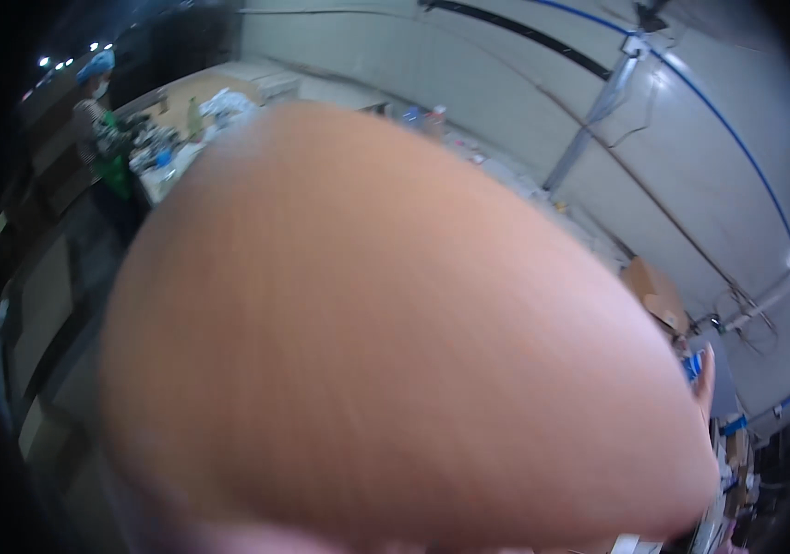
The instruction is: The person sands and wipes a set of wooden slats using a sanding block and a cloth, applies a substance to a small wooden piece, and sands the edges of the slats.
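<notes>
A large, blurred, skin-coloured shape (395,342) fills most of the view, very close to the camera. It looks like part of my own hand or arm, but I cannot tell which one. A small fingertip-like tip (707,379) sticks out at its right edge. No held object shows, and whatever lies below me is hidden behind the shape.
At the far left another person (99,120) in a blue cap and green apron stands at a cluttered worktable (173,138). A white wall with a grey pipe (598,111) and a blue line runs across the back. A cardboard box (658,295) sits at the right.
</notes>
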